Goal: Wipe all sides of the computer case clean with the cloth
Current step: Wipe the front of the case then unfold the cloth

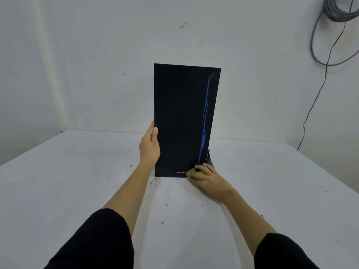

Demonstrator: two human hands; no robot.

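Note:
A black computer case with a blue stripe down its right side stands upright on the white table, its front panel facing me. My left hand grips the case's left edge about halfway down, thumb on the front panel. My right hand holds a yellow cloth against the bottom right corner of the front panel. Most of the cloth is hidden under my fingers.
White walls close in behind and to the left of the table. A coil of grey cable hangs at the upper right, and a thin black cord runs down the wall. Small dark specks lie on the table near the case.

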